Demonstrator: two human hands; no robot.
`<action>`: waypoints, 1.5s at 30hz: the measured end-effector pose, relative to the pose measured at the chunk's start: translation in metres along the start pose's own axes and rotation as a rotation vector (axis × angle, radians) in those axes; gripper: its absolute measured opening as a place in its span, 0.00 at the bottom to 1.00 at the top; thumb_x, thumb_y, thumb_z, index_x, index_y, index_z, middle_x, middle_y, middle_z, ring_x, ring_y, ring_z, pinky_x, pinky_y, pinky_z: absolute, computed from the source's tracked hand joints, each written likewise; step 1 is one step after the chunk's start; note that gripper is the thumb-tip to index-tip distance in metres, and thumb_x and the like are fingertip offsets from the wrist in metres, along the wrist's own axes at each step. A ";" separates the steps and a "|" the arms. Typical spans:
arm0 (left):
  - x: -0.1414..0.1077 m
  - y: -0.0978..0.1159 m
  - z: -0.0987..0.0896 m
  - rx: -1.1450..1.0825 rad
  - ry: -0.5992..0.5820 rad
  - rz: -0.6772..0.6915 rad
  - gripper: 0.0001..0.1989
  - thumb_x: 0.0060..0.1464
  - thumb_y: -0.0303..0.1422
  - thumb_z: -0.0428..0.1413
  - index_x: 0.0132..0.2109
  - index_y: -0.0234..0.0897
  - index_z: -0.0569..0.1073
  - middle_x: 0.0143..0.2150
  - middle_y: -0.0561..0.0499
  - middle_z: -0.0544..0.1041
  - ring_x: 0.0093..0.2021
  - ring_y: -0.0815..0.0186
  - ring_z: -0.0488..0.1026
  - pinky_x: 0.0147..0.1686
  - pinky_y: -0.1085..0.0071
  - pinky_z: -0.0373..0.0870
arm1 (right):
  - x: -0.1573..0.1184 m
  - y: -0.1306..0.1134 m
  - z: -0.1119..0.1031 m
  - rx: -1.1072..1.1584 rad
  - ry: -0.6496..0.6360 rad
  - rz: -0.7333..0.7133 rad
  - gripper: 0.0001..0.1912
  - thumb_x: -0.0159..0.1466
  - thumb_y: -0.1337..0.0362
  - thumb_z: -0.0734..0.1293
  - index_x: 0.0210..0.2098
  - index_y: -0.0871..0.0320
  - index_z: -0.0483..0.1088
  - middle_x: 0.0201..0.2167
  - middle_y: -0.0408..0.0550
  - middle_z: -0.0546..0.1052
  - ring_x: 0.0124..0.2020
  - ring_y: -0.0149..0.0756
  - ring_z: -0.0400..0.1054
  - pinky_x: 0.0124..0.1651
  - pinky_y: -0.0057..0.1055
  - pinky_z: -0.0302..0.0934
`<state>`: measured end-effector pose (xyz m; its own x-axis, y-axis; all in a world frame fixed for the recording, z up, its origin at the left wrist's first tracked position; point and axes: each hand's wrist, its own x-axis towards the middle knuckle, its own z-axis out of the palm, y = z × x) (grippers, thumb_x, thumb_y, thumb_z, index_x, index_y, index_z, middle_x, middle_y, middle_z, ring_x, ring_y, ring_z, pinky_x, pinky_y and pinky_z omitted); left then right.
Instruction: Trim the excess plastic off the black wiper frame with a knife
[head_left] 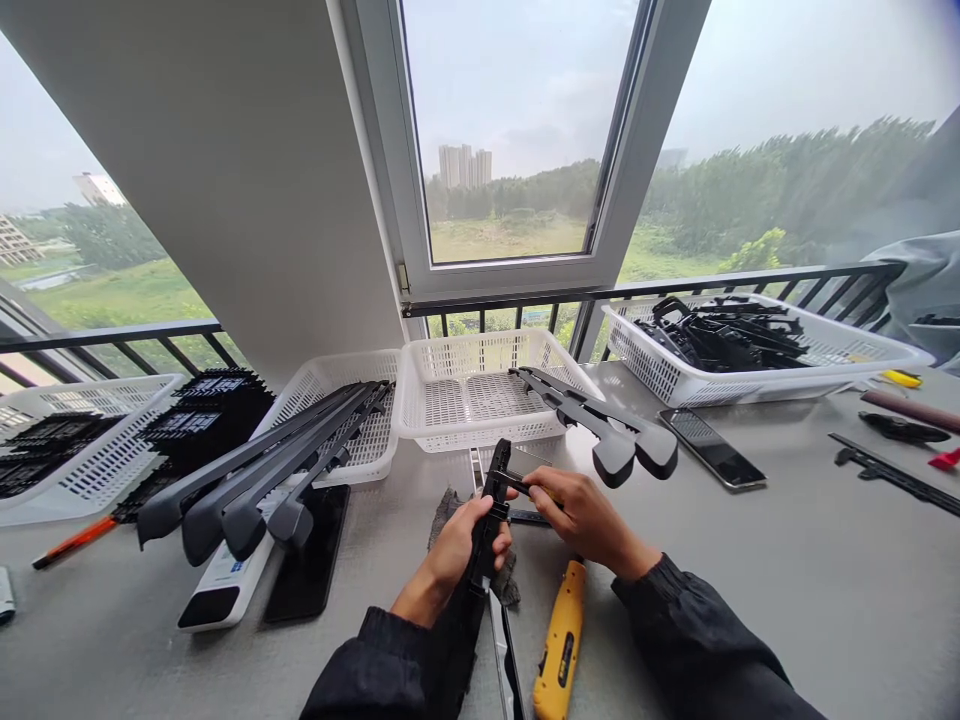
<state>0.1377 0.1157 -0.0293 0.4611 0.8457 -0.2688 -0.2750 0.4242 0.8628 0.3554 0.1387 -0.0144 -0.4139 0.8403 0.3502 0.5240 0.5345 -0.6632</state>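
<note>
At the near middle of the desk (787, 580), item one: a long black part (486, 540), which the left grip (450, 553) is holding closed between thumb and fingers. The part is slanting upward, its upper end projecting beyond the left grip; its lower end is merging with the dark sleeve, its limit being hard to tell. Right grip (581, 515): pinching a slender tool (519, 483), whose tip is meeting or nearly meeting the part's upper section; exact contact is not showing clearly.

Around them: a yellow-handled cutter (561, 640), lying below the right grip; a grey cloth (444, 512), lying partly beneath the left. Beyond: a white basket (480, 440), two dark grey handles (600, 425) leaning across its rim. Farther right: a smartphone (712, 450), lying flat; a second basket (675, 385), holding black pieces (727, 335). Leftward: four grey handles (262, 475), resting over a third basket's edge (382, 465).
</note>
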 end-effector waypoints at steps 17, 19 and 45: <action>-0.005 0.009 0.011 0.142 0.090 0.006 0.39 0.54 0.69 0.56 0.49 0.35 0.73 0.19 0.61 0.67 0.16 0.68 0.63 0.21 0.71 0.54 | -0.003 -0.012 -0.003 -0.019 -0.115 -0.051 0.15 0.75 0.64 0.60 0.42 0.56 0.80 0.35 0.48 0.84 0.36 0.40 0.78 0.40 0.33 0.63; -0.004 0.007 0.011 0.149 0.110 0.006 0.40 0.54 0.70 0.55 0.49 0.35 0.73 0.18 0.60 0.68 0.16 0.68 0.64 0.21 0.71 0.54 | -0.003 -0.013 -0.002 -0.021 -0.121 -0.042 0.14 0.73 0.64 0.62 0.41 0.55 0.80 0.34 0.48 0.83 0.36 0.40 0.78 0.40 0.33 0.62; -0.005 0.014 0.003 0.150 0.292 0.045 0.40 0.53 0.71 0.54 0.48 0.35 0.74 0.17 0.60 0.68 0.16 0.66 0.65 0.21 0.71 0.57 | -0.002 0.008 -0.016 0.033 -0.074 0.211 0.17 0.71 0.52 0.67 0.30 0.55 0.70 0.24 0.40 0.70 0.28 0.34 0.62 0.32 0.30 0.55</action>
<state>0.1337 0.1160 -0.0150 0.1842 0.9287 -0.3220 -0.1522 0.3506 0.9241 0.3725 0.1433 -0.0099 -0.3521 0.9234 0.1528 0.5804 0.3435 -0.7383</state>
